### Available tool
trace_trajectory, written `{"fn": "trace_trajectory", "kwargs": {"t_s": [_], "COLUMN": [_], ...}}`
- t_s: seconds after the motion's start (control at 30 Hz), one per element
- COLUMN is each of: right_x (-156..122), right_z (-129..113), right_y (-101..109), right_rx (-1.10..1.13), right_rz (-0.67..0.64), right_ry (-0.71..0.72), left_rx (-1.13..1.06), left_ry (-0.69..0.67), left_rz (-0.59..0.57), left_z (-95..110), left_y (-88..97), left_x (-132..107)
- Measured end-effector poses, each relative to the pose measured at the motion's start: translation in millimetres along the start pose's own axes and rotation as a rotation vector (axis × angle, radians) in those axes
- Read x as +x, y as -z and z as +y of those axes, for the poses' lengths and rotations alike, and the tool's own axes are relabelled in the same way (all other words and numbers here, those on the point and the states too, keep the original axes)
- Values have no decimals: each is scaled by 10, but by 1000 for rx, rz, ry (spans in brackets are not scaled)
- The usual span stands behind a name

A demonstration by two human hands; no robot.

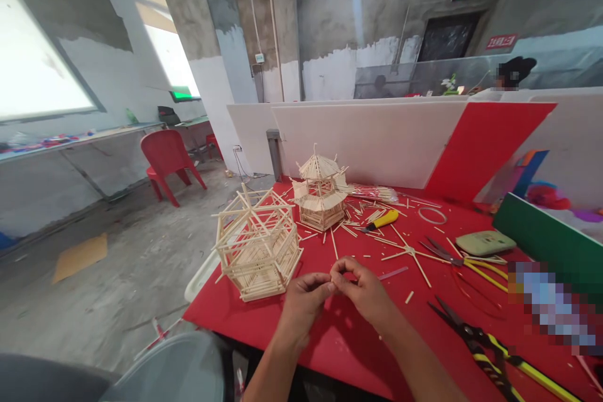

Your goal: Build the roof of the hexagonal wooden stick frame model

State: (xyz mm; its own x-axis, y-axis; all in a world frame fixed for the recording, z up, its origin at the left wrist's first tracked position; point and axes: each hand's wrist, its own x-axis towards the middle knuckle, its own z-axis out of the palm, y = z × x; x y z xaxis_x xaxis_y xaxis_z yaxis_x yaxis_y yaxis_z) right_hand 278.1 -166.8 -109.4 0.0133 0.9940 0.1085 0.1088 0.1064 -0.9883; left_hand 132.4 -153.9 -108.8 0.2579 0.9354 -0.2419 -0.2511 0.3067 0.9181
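Over the front of the red tabletop, my left hand and my right hand meet with their fingertips pinched together. Whatever sits between the fingers is too small to make out. Just left of my left hand stands an open six-sided frame built of thin wooden sticks. Behind my hands rises a finished-looking stick pavilion model with a pointed roof. A star of joined sticks lies beyond my right hand, and a clear plastic-like strip is close to its fingers.
Loose cut sticks surround a yellow utility knife. To the right lie scissors, large black-and-yellow shears, a tape ring and a green case. A white partition borders the back. A grey bin stands below the left edge.
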Motion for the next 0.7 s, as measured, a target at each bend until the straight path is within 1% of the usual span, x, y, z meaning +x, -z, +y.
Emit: {"fn": "trace_trajectory", "kwargs": {"t_s": [0.07, 0.13, 0.17, 0.23, 0.33, 0.43, 0.53, 0.7], "right_x": [-7, -20, -26, -36, -33, -13, 7, 10], "right_z": [21, 32, 28, 2, -66, -128, -167, -187], "right_y": [-55, -110, -134, -168, -186, -179, -168, -170], "right_rx": [254, 503, 604, 745, 837, 872, 895, 909], "right_rz": [21, 49, 64, 76, 81, 92, 83, 36], "right_ry": [-141, -289, -337, -373, -376, -396, -420, -519], "left_rx": [81, 179, 211, 231, 203, 204, 237, 314], "left_ry": [-140, -257, -289, -298, -243, -218, -221, -273], "left_rz": [-10, 5, 17, 24, -14, -21, -16, -47], "left_z": [52, 94, 111, 136, 154, 167, 187, 181], "left_y": [-28, -59, -72, -87, -82, -65, -40, 20], "left_x": [-24, -44, -51, -56, -51, -48, -49, -32]}}
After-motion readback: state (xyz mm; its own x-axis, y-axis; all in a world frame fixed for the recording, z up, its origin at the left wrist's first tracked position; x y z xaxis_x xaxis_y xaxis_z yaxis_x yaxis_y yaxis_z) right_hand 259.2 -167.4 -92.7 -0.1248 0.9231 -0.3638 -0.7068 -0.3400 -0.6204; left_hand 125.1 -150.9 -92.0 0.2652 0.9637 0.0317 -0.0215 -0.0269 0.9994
